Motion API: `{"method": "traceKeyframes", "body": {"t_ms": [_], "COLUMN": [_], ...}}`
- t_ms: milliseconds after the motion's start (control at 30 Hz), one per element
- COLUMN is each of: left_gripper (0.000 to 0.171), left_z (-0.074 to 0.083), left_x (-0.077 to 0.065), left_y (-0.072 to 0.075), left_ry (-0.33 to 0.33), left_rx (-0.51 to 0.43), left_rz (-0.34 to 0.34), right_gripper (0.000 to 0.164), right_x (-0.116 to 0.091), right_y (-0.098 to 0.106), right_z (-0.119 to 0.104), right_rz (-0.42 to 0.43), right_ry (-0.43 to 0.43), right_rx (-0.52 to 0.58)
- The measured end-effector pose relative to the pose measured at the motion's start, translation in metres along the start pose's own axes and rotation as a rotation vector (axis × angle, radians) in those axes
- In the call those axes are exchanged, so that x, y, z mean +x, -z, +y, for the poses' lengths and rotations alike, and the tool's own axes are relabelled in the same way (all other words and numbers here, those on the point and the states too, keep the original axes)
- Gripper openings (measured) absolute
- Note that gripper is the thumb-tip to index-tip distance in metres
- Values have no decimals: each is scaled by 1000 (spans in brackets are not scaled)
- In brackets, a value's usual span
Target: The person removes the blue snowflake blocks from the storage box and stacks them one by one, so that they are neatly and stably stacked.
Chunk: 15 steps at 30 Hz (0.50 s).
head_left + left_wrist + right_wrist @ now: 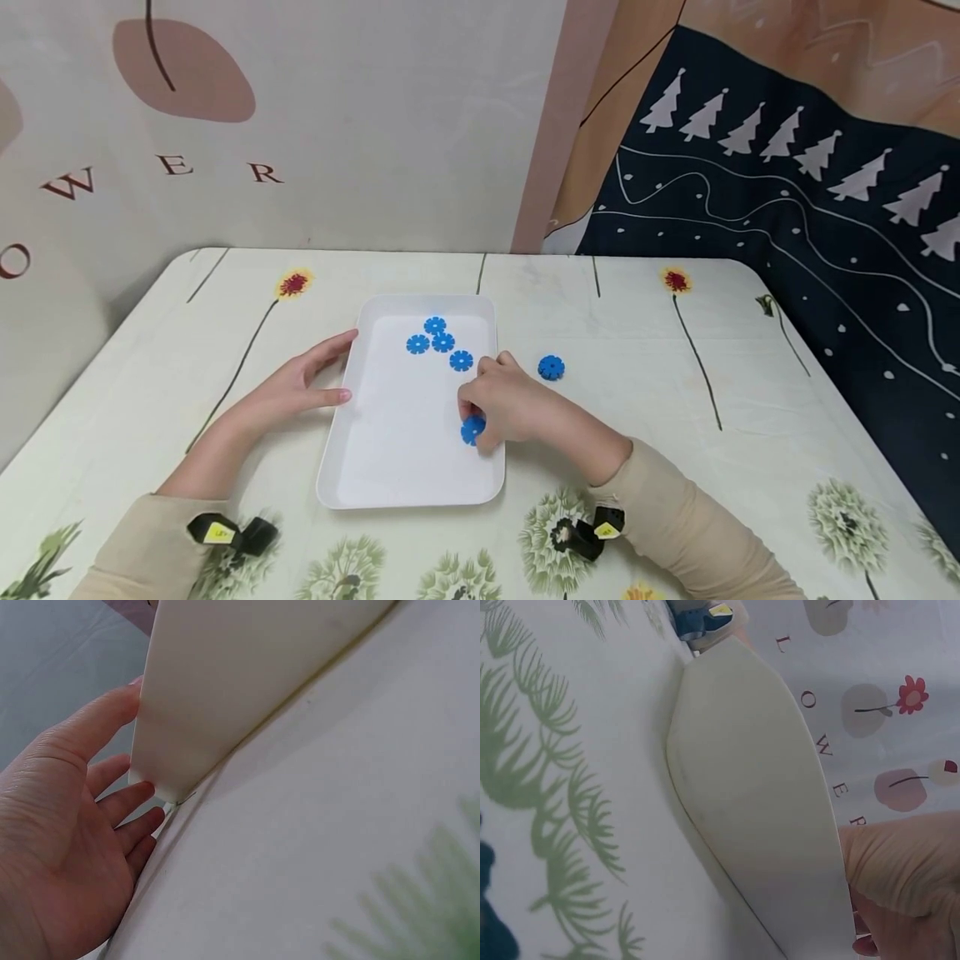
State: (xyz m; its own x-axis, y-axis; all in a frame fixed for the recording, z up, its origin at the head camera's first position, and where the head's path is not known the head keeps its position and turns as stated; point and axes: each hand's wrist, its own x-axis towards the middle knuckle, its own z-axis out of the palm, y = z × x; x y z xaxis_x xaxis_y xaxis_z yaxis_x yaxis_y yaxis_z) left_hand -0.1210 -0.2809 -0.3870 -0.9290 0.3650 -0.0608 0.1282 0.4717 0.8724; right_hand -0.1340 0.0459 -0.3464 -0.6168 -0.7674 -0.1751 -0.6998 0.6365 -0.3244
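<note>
Head view: the right hand pinches a flat, notched blue disc at the near right of a smooth white tray; four similar discs lie farther inside. The left hand, grip spread, touches the left rim. Wall cloth reads "OWER"; the right wrist view adds "L".

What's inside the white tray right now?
In the white tray, four blue notched discs lie toward the far end. The right hand holds another disc over the right side, partly covering it; whatever lies beneath that hand is hidden.
</note>
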Motion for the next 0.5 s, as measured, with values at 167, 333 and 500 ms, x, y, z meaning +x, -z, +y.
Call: {"method": "traceKeyframes", "body": {"t_ms": [167,333,500], "left_gripper": [83,83,83], "left_z": [0,-1,-1], "left_x": [0,0,0], "left_y": [0,0,0], "left_ry": [2,1,0], "left_rx": [3,9,18], "left_rz": [-1,-1,0], "right_gripper": [18,15,13], "right_x": [-1,-2,0], "right_y": [-2,-5,-8], "right_z": [3,7,11], "right_rz": [18,61,105], "right_ry": [18,70,110], "right_rx": [72,136,177]}}
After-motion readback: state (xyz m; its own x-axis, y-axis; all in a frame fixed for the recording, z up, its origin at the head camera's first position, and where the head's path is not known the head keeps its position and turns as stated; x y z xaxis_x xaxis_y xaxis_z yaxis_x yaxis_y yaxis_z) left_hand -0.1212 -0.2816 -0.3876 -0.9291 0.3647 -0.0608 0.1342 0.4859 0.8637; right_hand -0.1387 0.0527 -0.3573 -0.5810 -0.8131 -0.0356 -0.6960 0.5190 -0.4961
